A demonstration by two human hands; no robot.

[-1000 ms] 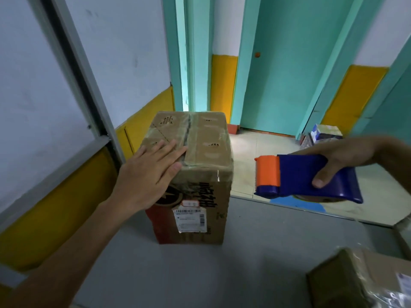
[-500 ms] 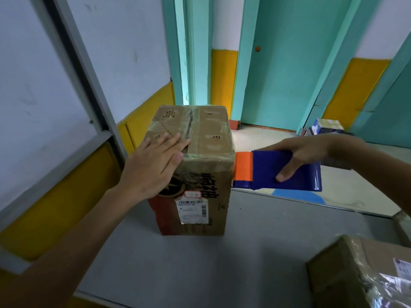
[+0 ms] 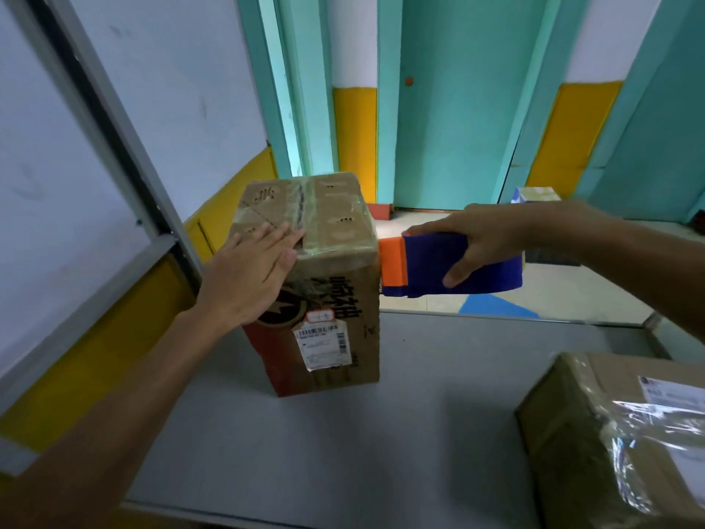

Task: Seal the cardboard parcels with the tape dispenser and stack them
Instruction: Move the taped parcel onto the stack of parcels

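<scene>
Head view only, wide and looking down. Found the tape dispenser (image 3: pixel 450 267) brought in from well off to the right a second earlier and set with its orange nose against the upper right side of the tall parcel (image 3: pixel 335 311), just under the top edge. Saw the right hand (image 3: pixel 484 242) wrapped over the blue body, fingers across the top and thumb on the near face, holding it firmly. Noted the left hand (image 3: pixel 251 276) unmoved throughout, spread flat with straight fingers on the near left part of the parcel's top, pressing and gripping nothing. Took this as the tape end being anchored on the side wall, with the pull across the top yet to come; could not make out any tape strand. Judged stacking not begun, with the second parcel (image 3: pixel 610 433) well apart at the near right corner of the grey table (image 3: pixel 343 471). Placed the tall parcel upright toward the table's far left, near the yellow-banded wall (image 3: pixel 95 357), leaving little room on that side. Reckoned the right side open for the dispenser, but the flat left hand close to any leftward run over the top.
</scene>
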